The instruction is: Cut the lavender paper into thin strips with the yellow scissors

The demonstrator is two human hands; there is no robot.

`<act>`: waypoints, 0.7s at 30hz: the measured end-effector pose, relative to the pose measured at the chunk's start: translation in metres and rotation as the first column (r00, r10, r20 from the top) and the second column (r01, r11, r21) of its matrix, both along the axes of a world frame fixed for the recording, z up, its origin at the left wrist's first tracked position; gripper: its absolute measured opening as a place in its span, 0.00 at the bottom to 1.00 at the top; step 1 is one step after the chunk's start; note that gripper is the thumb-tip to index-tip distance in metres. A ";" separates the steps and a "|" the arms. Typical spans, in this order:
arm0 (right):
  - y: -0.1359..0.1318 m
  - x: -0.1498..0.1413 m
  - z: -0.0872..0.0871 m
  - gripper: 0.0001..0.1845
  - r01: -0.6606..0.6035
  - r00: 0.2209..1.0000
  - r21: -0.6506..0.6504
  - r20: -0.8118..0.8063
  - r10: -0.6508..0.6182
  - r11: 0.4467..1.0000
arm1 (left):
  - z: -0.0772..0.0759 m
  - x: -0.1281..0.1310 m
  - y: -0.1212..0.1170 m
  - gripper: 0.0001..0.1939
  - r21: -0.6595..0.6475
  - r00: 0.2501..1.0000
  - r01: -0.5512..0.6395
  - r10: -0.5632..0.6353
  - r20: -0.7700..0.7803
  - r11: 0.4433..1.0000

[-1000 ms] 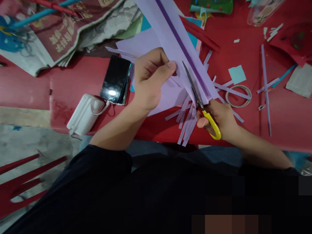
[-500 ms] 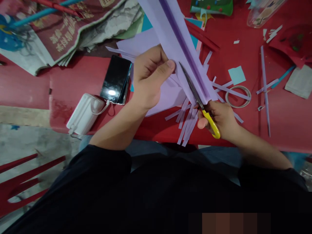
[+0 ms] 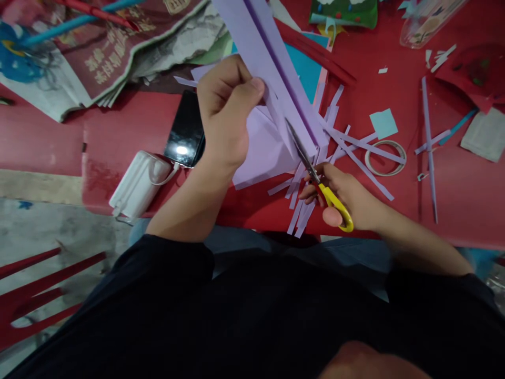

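Note:
My left hand (image 3: 229,108) pinches the edge of a folded purple paper (image 3: 272,68) between thumb and fingers, holding it raised above the table. In my right hand (image 3: 343,195) are scissors (image 3: 335,202) with yellow handles, my thumb through one loop. Their dark blades lie against the lower part of the paper, beside a partly separated edge strip. Under both hands rests a flat purple sheet (image 3: 264,152). Several cut purple strips (image 3: 302,210) lie loose around the scissors.
A phone (image 3: 182,129) and a white power bank (image 3: 138,184) with a cable lie left on the red table (image 3: 394,210). At right are a tape roll (image 3: 385,157), a light blue paper square (image 3: 383,123) and scraps. A newspaper (image 3: 118,58) covers the back left.
My left hand and the folded paper have shifted left and slightly up. The scissors have moved a little left and down, and the strip along the paper's edge has come further away.

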State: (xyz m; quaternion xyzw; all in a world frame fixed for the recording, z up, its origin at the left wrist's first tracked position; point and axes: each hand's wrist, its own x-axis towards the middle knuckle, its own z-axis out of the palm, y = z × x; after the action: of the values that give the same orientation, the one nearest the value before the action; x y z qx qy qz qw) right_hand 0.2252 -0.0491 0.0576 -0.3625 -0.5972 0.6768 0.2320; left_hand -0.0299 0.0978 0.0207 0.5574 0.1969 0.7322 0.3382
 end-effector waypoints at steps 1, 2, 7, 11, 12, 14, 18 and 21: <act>0.000 0.000 0.004 0.51 0.006 1.000 -0.010 0.001 -0.006 1.000 | -0.001 -0.004 0.005 0.24 0.010 1.000 0.016 -0.016 0.013 1.000; -0.001 0.000 0.007 0.52 0.008 1.000 -0.018 0.002 -0.008 1.000 | -0.002 -0.008 0.010 0.25 0.009 0.999 0.029 -0.029 0.026 1.000; -0.004 0.007 0.019 0.53 -0.076 0.996 -0.039 -0.044 0.074 0.996 | 0.000 -0.023 0.020 0.29 0.022 0.999 -0.044 0.045 -0.015 0.999; -0.004 0.011 0.015 0.61 -0.155 0.988 0.054 -0.017 0.156 0.986 | 0.001 -0.026 0.021 0.27 0.177 0.979 -0.125 0.150 -0.136 0.976; -0.003 0.012 0.013 0.63 -0.168 0.985 0.086 -0.023 0.170 0.982 | 0.001 -0.026 0.022 0.26 0.213 0.976 -0.132 0.164 -0.144 0.968; -0.002 0.014 0.010 0.64 -0.187 0.980 0.130 -0.044 0.194 0.974 | 0.002 -0.025 0.023 0.24 0.255 0.974 -0.125 0.168 -0.153 0.959; 0.002 0.017 0.011 0.57 -0.199 0.977 0.122 -0.049 0.206 0.972 | 0.010 -0.019 0.018 0.19 0.331 0.966 -0.041 0.122 -0.227 0.943; 0.003 0.016 0.014 0.53 -0.179 0.984 0.204 0.062 0.169 0.962 | 0.014 -0.012 0.010 0.17 0.364 0.948 0.049 0.072 -0.311 0.930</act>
State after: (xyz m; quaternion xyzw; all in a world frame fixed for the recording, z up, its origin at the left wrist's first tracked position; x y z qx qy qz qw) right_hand 0.2416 -0.0465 0.0714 -0.2970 -0.6996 0.6199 0.1953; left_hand -0.0419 0.1074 0.0351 0.7204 0.1121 0.6583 0.1875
